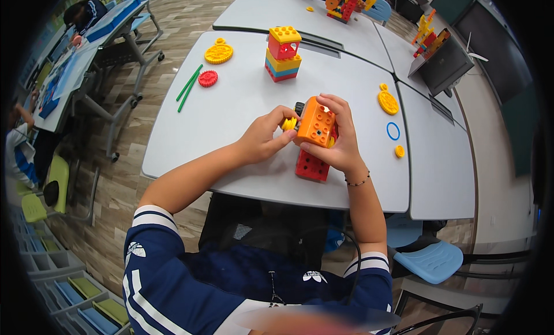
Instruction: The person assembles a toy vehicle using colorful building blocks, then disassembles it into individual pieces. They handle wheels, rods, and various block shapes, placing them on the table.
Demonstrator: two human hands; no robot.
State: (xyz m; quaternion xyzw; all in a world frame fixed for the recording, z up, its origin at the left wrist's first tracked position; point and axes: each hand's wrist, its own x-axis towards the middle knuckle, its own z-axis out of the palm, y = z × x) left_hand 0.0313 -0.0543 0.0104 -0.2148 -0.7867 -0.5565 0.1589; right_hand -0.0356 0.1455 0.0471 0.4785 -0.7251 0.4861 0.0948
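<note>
Left hand (268, 136): pinches yellow pulley (289, 123), which a sideways push could twist loose; forearm (193, 172) slants inward. Right hand (343, 136): clasps orange block (316, 122) above the white table's (225, 121) near half; slackened grip might drop it; thumb (317, 152) near end, fingers (341, 108) far end. Red block (312, 166): towards table's near edge. Block tower (283, 60): table's far half.

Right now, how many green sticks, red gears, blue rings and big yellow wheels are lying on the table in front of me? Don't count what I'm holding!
Green sticks: 2
Red gear: 1
Blue ring: 1
Big yellow wheels: 2
Total: 6
</note>
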